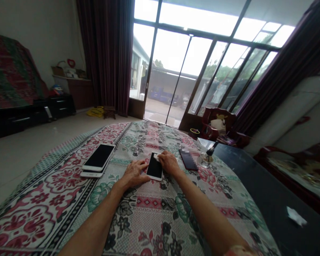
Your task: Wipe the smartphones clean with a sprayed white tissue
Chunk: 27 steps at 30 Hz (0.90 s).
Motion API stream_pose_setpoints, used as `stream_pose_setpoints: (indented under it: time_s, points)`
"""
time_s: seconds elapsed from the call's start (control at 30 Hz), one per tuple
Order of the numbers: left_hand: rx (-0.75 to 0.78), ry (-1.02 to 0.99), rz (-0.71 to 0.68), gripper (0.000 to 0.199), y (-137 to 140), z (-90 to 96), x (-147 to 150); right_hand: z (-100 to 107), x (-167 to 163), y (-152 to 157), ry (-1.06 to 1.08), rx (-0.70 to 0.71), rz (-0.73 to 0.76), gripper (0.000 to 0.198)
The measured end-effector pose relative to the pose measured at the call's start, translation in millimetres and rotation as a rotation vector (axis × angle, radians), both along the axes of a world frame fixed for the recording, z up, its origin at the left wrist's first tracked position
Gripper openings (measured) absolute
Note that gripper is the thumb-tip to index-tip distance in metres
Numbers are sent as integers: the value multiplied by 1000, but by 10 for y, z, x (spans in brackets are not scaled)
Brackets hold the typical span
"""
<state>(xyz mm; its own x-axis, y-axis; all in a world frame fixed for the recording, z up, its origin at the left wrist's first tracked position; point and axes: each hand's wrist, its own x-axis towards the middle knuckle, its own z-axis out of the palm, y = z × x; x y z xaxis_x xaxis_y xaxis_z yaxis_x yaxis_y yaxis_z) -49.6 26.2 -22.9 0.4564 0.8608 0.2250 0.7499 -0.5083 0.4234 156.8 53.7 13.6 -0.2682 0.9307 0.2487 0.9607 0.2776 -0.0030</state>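
A white-framed smartphone (pixel 154 168) lies face up on the patterned tablecloth between my hands, its dark screen showing. My left hand (pixel 135 172) steadies it from the left, thumb at the lower corner and fingertips along the side edge. In my right hand (pixel 169 163) is a small white wad (pixel 156 156), probably tissue or cloth, pressed on the upper part of the screen. The curled fingers partly hide the wad. To the left, two more white smartphones (pixel 100 157) rest one partly over the other. Right of my hands lies a dark smartphone (pixel 188 159), partly blurred out.
A small glass-like container (pixel 206 159) with a black brush-like item (pixel 212 148) stands near the table's right side. Beyond the cloth, a dark surface (pixel 245 177) carries a crumpled white paper (pixel 296 216). Chairs (pixel 218 124) and glass doors (pixel 170 78) are farther back.
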Motion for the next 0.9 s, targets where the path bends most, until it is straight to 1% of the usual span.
stream_pose_setpoints:
  time_s: [0.13,0.23,0.3,0.37,0.47,0.57,0.67,0.77,0.83,0.9]
  points:
    - [-9,8,12,57,-5,2,0,80,88,267,-16,-15,-191,33]
    - [-8,1,19,58,5,-14,2,120,152,330,-9,1,-230,35]
    - [-11,-2,25,57,14,-20,7,100,151,305,2,13,-195,34]
    - [-19,-4,36,58,17,-15,13,46,109,254,21,22,-129,31]
    - [-30,-7,37,57,13,5,21,-41,-3,168,29,41,-40,29]
    - [-38,-11,36,55,9,9,23,-75,-126,59,28,62,26,27]
    - [-35,-34,52,57,11,-12,24,-79,-213,-134,49,59,136,24]
    - [-29,-59,52,54,14,-32,28,-98,-240,-401,62,46,240,22]
    - [-22,-65,57,50,12,-34,33,-114,-235,-553,75,44,282,19]
    - [-16,-66,64,49,6,-30,37,-118,-225,-620,87,36,296,17]
